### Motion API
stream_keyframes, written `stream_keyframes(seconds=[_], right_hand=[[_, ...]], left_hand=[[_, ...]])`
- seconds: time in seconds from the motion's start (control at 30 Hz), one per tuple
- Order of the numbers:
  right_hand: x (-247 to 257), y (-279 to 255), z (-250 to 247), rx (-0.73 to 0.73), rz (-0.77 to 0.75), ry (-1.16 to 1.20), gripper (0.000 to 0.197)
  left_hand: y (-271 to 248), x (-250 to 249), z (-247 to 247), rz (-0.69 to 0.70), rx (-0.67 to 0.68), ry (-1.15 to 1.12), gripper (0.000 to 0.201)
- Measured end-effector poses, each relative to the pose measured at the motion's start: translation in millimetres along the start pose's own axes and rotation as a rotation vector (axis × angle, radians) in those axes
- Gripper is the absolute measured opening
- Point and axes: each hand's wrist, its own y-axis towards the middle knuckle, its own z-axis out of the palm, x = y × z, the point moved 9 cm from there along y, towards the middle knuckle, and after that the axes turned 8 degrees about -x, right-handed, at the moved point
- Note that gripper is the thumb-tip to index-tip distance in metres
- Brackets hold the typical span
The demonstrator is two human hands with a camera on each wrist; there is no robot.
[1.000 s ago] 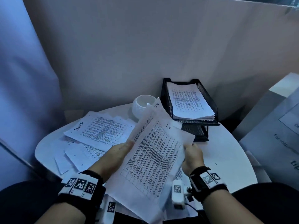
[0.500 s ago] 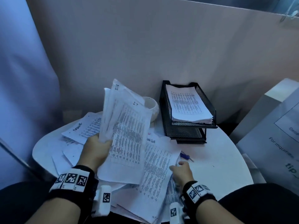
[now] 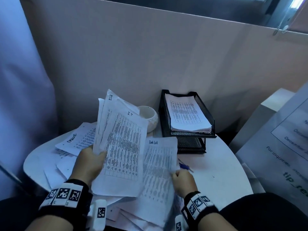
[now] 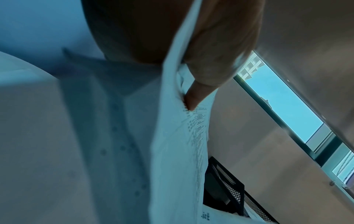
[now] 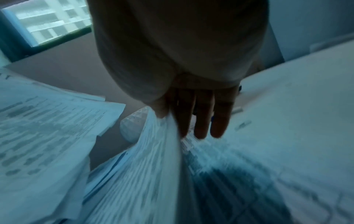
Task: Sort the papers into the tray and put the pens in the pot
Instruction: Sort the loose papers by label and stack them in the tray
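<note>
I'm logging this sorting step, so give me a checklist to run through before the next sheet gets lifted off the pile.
1. Left hand grips the raised bundle of printed sheets: ok.
2. Right hand pinches the edge of the "Task List" sheet: ok.
3. Black mesh tray has room above its stack: ok.
4. Blue pen in the white ceramic pot: not ok, it lies on the round white table.
5. Pot's contents: cannot tell.

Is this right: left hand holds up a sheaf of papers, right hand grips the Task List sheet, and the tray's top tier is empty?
Not quite. The head view shows the tray's top tier already holds a stack of papers. The rest stands: left hand holds up the sheaf, right hand grips the Task List sheet.
</note>
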Motion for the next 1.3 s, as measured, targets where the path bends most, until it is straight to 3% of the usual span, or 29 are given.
stream_keyframes(seconds=[0.13, 0.23, 0.33, 0.43, 0.53, 0.83, 0.97, 1.1, 1.3], right_hand=[[15.3, 8.1, -42.0, -0.129, -0.05, 0.113, 0.027], [31.0, 16.2, -85.8, -0.256, -0.067, 0.403, 0.024], [29.4, 25.2, -116.9, -0.36, 0.011, 0.745, 0.025], [24.9, 31.0, -114.4, -0.28, 0.139, 1.089, 0.022], [27.2, 25.5, -93.6, -0.123, 0.267, 1.233, 0.025], [49.2, -7.8, -28.8, 0.112, 0.38, 1.224, 0.018], [47.7, -11.3, -16.0, 0.05, 0.354, 1.179, 0.014], [46.7, -11.3, -16.6, 0.024, 0.277, 1.135, 0.014], [-11.7, -0.6, 2.2, -0.06, 0.435, 0.98, 0.014]], left_hand=[[3.7, 2.9, -3.2, -0.002, -0.023, 0.011, 0.013], [4.5, 3.5, -6.1, -0.001, -0.038, 0.018, 0.014], [2.7, 2.7, -3.9, -0.002, -0.028, -0.01, 0.013], [-2.7, -0.4, 5.5, -0.001, 0.021, -0.079, 0.01], [-12.4, -4.4, 19.9, -0.02, 0.103, -0.164, 0.01], [-43.9, -13.8, 54.5, -0.08, 0.379, -0.315, 0.021], [-45.2, -8.1, 59.9, -0.144, 0.442, -0.342, 0.038], [-35.0, -4.8, 56.1, -0.022, 0.389, -0.167, 0.009], [-10.8, 2.6, 28.8, 0.034, 0.172, -0.07, 0.008]])
